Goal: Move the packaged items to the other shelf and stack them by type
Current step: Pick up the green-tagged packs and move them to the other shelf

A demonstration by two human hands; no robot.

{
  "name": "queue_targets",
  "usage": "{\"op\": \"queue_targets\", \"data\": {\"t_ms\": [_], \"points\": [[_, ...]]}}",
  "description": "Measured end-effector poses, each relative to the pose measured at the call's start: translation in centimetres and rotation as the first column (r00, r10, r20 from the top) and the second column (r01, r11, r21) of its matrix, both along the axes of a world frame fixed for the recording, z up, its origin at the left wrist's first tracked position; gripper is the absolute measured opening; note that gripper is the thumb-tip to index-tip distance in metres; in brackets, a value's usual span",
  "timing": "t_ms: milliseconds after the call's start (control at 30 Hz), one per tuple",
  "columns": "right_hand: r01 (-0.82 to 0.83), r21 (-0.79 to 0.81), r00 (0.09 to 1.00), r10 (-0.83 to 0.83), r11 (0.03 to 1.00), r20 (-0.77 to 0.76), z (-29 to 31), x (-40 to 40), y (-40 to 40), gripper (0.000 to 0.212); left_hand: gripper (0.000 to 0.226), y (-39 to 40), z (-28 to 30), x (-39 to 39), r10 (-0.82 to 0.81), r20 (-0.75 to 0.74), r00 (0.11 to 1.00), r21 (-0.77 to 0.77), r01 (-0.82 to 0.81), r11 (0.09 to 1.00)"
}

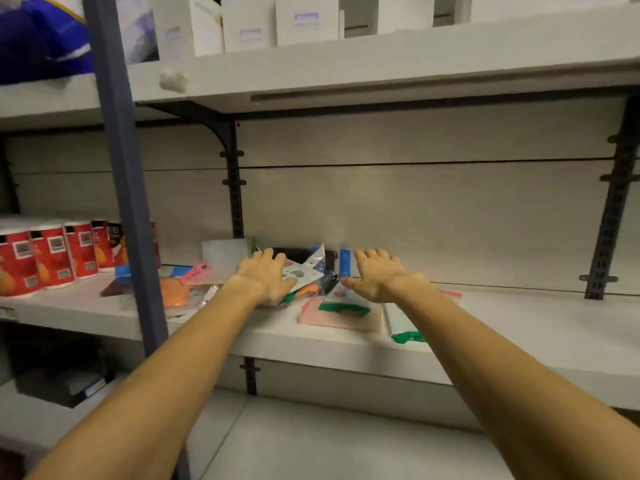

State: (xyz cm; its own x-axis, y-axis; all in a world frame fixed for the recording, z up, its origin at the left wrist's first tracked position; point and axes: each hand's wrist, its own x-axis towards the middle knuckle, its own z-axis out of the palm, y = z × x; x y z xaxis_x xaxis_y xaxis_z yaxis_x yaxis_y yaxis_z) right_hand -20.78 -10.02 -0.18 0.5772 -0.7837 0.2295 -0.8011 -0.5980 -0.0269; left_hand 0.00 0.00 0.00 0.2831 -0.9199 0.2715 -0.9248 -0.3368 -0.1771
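Pale shelf (502, 317) boards fill the frame. At centre, the left hand (265, 277) lies flat, its grip open, fingers straight on a spotted packet (304, 273). Just right, the right hand (375, 277) hovers, grip open, above a heap of packets (341, 315). Red tubs (48, 258) stand at middle left; white boxes (304, 19) sit along the top.

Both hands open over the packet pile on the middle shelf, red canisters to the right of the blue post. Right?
Wrong on one point: the head view shows the red canisters left of the blue post. Both the left hand and right hand are open over the packet pile on the middle shelf.
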Motion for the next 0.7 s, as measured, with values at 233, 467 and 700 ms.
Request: {"op": "queue_targets", "data": {"t_ms": [233, 467, 700], "points": [[0.051, 0.257, 0.999, -0.047, 0.965, -0.021, -1.8, 0.9, -5.8, 0.071, 0.075, -4.5, -0.6, 1.9, 0.110, -0.131, 0.985, 0.048, -0.104, 0.993], [0.096, 0.512, 0.995, -0.094, 0.853, -0.030, -3.5, 1.7, -10.7, 0.082, 0.119, -7.8, -1.7, 3.0, 0.215, -0.227, 0.950, 0.219, -0.165, 0.962], [0.095, 0.554, 0.991, -0.132, 0.827, 0.027, -4.2, 2.1, -13.0, 0.103, 0.113, -8.7, -1.7, 4.0, 0.194, -0.315, 0.929, 0.160, -0.149, 0.976]]}}
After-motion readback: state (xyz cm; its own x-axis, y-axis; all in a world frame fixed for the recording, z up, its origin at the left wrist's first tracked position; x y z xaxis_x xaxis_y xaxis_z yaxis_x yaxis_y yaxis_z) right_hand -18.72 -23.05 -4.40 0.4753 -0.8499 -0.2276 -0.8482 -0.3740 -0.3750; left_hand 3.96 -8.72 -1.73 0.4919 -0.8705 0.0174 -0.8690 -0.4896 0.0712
